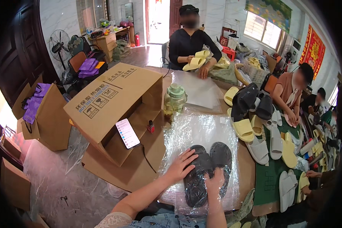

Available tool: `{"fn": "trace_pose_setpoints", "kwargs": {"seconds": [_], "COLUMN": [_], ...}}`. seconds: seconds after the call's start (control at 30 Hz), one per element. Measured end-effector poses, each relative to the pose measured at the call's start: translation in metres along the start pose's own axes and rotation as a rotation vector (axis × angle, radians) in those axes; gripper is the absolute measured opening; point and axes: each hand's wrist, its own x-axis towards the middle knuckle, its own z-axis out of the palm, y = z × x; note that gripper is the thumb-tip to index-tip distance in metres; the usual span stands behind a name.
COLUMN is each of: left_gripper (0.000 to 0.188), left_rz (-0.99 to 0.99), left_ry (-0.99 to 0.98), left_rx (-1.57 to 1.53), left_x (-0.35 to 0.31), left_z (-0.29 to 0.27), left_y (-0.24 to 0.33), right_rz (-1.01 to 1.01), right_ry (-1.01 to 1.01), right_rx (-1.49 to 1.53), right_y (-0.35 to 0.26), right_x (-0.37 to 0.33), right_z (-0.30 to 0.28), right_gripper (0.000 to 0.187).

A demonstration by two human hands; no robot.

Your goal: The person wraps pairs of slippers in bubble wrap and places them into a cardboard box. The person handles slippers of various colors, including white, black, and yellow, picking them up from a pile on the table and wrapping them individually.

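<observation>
A pair of dark grey slippers lies on clear plastic bags on the table in front of me, one slipper (195, 186) on the left and the other (223, 154) on the right. Clear film (178, 138) shines around and below them. My left hand (181, 166) rests on the left slipper's strap with its fingers stretched out. Over the gap between the slippers, my right hand (215, 181) has its fingers curled down. What those fingers grip is hidden.
An open cardboard box (110, 89) stands at the left, with a phone (127, 133) and a small red bottle (151, 127) at its opening. Behind the bags is a green jar (174, 99). Loose slippers (258, 146) crowd the right side. Co-workers sit opposite and to the right.
</observation>
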Motion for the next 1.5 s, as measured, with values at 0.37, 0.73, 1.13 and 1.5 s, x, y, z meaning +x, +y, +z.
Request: {"fn": "trace_pose_setpoints", "kwargs": {"seconds": [0.37, 0.73, 1.13, 1.5], "left_gripper": [0.044, 0.043, 0.045, 0.047], "left_rz": [-0.076, -0.088, -0.051, -0.083], "left_ry": [-0.011, -0.024, -0.035, 0.043], "left_rx": [-0.066, -0.011, 0.021, 0.194], "left_x": [0.003, 0.006, 0.004, -0.002], "left_z": [-0.004, -0.003, 0.000, 0.005], "left_y": [0.009, 0.010, 0.004, -0.002], "right_rz": [-0.003, -0.310, -0.007, 0.082], "right_ry": [-0.149, -1.244, -0.028, -0.067], "right_rx": [0.320, 1.199, -0.159, 0.083], "right_y": [-0.012, -0.011, -0.037, -0.010], "right_x": [-0.007, -0.057, 0.015, -0.010], "right_z": [-0.036, -0.201, -0.037, -0.034], "right_gripper": [0.063, 0.030, 0.045, 0.028]}}
